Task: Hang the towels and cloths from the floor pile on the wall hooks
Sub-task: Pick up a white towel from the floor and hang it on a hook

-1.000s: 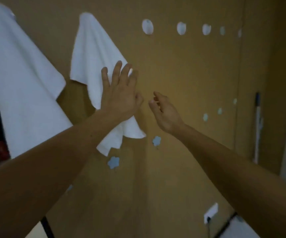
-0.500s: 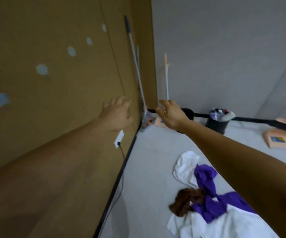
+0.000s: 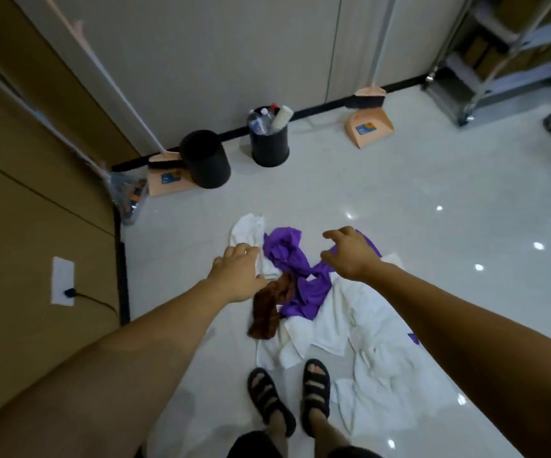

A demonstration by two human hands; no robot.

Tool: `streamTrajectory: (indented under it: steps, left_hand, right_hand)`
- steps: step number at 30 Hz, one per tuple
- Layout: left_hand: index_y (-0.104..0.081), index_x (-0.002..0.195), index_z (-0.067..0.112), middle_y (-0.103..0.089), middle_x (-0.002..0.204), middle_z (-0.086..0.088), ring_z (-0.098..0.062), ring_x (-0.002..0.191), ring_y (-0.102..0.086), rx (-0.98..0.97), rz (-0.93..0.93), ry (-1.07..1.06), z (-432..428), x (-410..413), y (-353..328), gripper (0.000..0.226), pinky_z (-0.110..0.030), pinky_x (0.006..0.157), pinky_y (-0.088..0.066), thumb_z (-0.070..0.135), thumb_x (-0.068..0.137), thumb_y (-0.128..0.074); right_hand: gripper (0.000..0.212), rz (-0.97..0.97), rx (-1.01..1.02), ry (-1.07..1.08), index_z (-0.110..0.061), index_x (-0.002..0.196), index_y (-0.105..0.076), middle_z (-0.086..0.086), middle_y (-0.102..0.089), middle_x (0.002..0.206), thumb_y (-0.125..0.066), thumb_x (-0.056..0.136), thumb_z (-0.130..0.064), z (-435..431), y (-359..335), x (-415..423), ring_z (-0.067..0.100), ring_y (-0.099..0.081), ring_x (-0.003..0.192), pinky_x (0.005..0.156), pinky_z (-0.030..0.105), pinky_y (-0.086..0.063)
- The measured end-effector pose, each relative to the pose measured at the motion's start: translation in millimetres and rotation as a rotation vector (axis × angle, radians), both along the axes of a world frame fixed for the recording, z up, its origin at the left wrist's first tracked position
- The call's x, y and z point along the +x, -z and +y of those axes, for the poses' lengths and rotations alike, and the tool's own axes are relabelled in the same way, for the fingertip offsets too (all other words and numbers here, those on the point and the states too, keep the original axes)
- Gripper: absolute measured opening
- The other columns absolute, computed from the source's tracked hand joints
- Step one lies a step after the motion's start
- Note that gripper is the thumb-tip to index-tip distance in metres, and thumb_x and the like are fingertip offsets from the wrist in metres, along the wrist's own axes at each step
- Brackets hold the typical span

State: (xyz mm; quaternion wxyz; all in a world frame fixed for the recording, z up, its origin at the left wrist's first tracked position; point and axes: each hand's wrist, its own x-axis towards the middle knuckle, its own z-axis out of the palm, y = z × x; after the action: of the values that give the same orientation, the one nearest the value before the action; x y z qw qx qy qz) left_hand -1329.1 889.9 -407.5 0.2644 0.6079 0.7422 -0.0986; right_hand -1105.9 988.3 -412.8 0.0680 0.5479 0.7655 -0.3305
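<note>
Purple cloth [image 3: 284,254], hands [image 3: 237,276] [image 3: 350,256] outstretched above, fingers [image 3: 246,251] relaxed

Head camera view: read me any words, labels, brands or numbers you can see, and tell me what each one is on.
No text can be read.
Left dustpan: blue and orange sticker, too blurred to read.
Right dustpan: blue and orange sticker, too blurred to read.
Bottle in the black bin: label too small to read.
Floor pile: no print shows.
</note>
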Motion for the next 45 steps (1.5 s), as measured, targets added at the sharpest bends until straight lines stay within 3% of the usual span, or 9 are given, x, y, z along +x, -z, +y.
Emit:
streamTrajectory:
  steps: [9,22,28,33,36,38,40,42,45]
  left_hand:
    - [-0.04,0.135,0.017,-0.039,0.14,-0.008,-0.03,0.127,-0.036,-0.199,-0.155,0.247,26.5,86.4,165.0,0.056,-0.041,0.101,-0.037,0.034,0.084,-0.055]
    - [-0.036,0.142,0.02,-0.039,0.145,-0.005,-0.026,0.128,-0.038,-0.327,-0.146,0.395,-25.0,175.6,500.5,0.058,-0.04,0.1,-0.037,0.035,0.088,-0.053]
    - [-0.033,0.144,0.018,-0.036,0.145,-0.003,-0.023,0.129,-0.035,-0.327,-0.23,0.494,-42.5,206.8,605.7,0.058,-0.037,0.101,-0.036,0.029,0.09,-0.051]
    - [-0.035,0.143,0.017,-0.038,0.143,-0.002,-0.021,0.127,-0.036,-0.318,-0.294,0.541,-52.4,222.4,651.7,0.057,-0.034,0.101,-0.035,0.026,0.09,-0.052]
    - [-0.035,0.142,0.017,-0.039,0.142,-0.002,-0.021,0.126,-0.036,-0.31,-0.313,0.553,-57.3,225.6,657.7,0.056,-0.034,0.1,-0.036,0.025,0.09,-0.053]
    - [-0.034,0.143,0.017,-0.037,0.143,-0.002,-0.021,0.127,-0.035,-0.326,-0.32,0.551,-58.0,226.1,652.5,0.056,-0.034,0.101,-0.036,0.025,0.09,-0.052]
    - [-0.033,0.144,0.017,-0.037,0.143,-0.002,-0.02,0.128,-0.035,-0.334,-0.328,0.557,-55.4,225.4,639.8,0.056,-0.034,0.102,-0.036,0.025,0.091,-0.052]
    - [-0.033,0.144,0.016,-0.036,0.144,-0.003,-0.021,0.127,-0.035,-0.337,-0.335,0.551,-49.0,223.7,617.5,0.057,-0.034,0.103,-0.036,0.024,0.091,-0.052]
    - [-0.031,0.145,0.017,-0.033,0.146,-0.002,-0.021,0.13,-0.033,-0.35,-0.339,0.53,-35.1,224.5,567.9,0.059,-0.033,0.105,-0.034,0.026,0.091,-0.053]
  right_hand:
    - [0.053,-0.152,-0.303,0.388,-0.017,0.141,-0.044,0.01,-0.047,0.14,-0.053,0.093,-0.037,-71.2,162.6,122.4,0.027,-0.052,0.122,0.099,0.037,-0.043]
    - [0.051,-0.255,-0.624,0.69,-0.015,0.139,-0.043,0.008,-0.052,0.135,-0.052,0.092,-0.031,-201.0,509.2,213.5,0.025,-0.051,0.122,0.097,0.036,-0.044]
    - [0.048,-0.381,-0.694,0.781,-0.011,0.132,-0.044,0.012,-0.046,0.131,-0.055,0.09,-0.032,-265.9,620.9,220.9,0.031,-0.048,0.119,0.091,0.037,-0.044]
    - [0.054,-0.466,-0.67,0.859,-0.006,0.123,-0.041,0.011,-0.045,0.122,-0.064,0.086,-0.039,-296.4,675.4,210.4,0.03,-0.049,0.112,0.081,0.035,-0.045]
    - [0.027,-0.502,-0.573,0.859,-0.004,0.114,-0.042,0.014,-0.053,0.116,-0.052,0.091,-0.012,-304.5,689.1,207.1,0.03,-0.054,0.105,0.082,0.035,-0.048]
    - [0.021,-0.474,-0.576,0.883,-0.003,0.112,-0.045,0.015,-0.056,0.112,-0.043,0.091,-0.005,-304.7,689.4,209.2,0.032,-0.057,0.104,0.086,0.036,-0.047]
    - [0.019,-0.427,-0.577,0.943,-0.005,0.107,-0.051,0.013,-0.057,0.108,-0.041,0.091,-0.01,-297.1,677.7,212.8,0.031,-0.057,0.1,0.085,0.036,-0.046]
    - [0.016,-0.338,-0.489,1.043,-0.009,0.092,-0.054,0.007,-0.057,0.093,-0.04,0.089,-0.016,-280.9,651.5,214.3,0.026,-0.055,0.084,0.072,0.033,-0.043]
    - [0.017,-0.019,-0.255,1.301,-0.009,0.068,-0.043,0.003,-0.048,0.068,-0.038,0.082,-0.018,-243.3,588.8,213.6,0.021,-0.045,0.065,0.055,0.03,-0.032]
